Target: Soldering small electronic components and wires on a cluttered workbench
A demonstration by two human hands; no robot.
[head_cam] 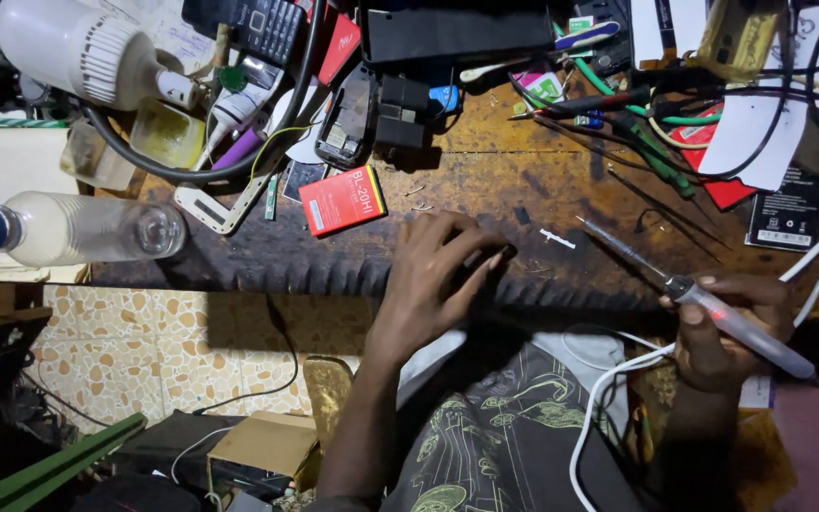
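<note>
A: The soldering iron (713,308) is gripped in the right hand (727,332), fingers clamped round its pale translucent handle, with the thin metal tip angled up and left over the scorched wooden bench (523,185).

B: And the left hand (443,270) is laid flat near the bench's front edge, fingers together and pressed down on something small and dark. What lies under it cannot be made out.

A: The iron is judged light and rigid, easily steered like a pen. It is best held well back on the handle, as seen here; the metal shaft is likely hot and thin enough to bend.

B: A white cable (609,389) is seen trailing beneath that hand, so some drag is to be expected.

A: A red battery (343,201) is lying just beyond the left hand, apart from it, and a small white scrap (557,238) is sitting between the two hands.

B: A clear bottle (78,228) is lying on its side at far left, well apart.
</note>
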